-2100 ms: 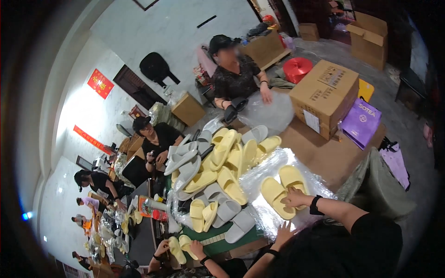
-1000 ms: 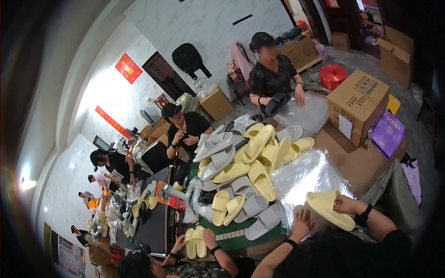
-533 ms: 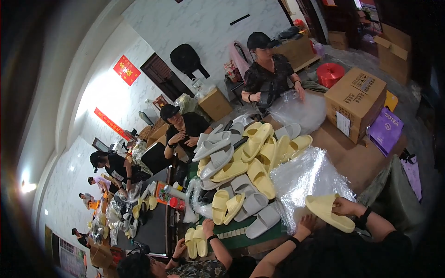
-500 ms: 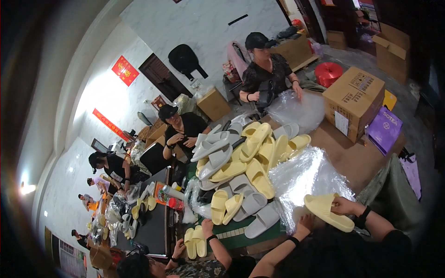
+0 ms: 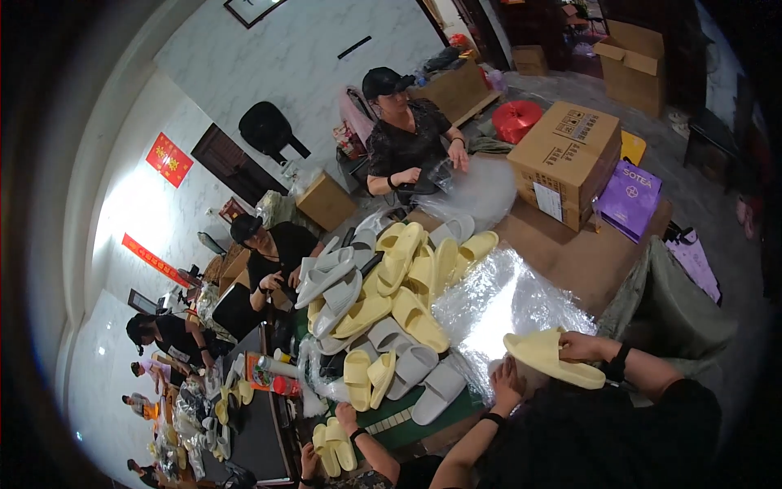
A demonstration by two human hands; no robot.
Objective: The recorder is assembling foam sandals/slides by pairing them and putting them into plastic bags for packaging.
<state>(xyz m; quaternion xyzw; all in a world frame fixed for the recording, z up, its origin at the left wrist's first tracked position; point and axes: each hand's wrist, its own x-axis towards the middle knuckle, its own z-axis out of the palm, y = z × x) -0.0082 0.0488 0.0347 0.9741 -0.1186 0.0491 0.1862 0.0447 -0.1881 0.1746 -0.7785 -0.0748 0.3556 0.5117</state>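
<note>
My right hand [image 5: 580,345] is closed on a yellow slide sandal [image 5: 544,363], gripping it through the strap end, with the toe pointing left. The sandal is held over the near edge of a stack of clear plastic bags [image 5: 513,297]. At the lower edge of those bags rests my left hand [image 5: 507,386], its fingers stretched out on the plastic, apart from the sandal. Just left of it lies a grey slide sandal [image 5: 438,394]. Beyond is a heap of yellow and grey sandals [image 5: 383,285].
A cardboard box [image 5: 564,163] and a purple box [image 5: 630,200] stand at the table's far right. Beside me on the left, a co-worker's hands [image 5: 347,418] hold a yellow pair [image 5: 335,447]. Across the table a person [image 5: 407,134] handles clear plastic. Green-grey sacking [image 5: 676,306] hangs at right.
The view has turned, so the scene sits further left in it. My right hand still holds the yellow sandal, and my left hand stays on the bags. The person opposite has shifted their hands.
</note>
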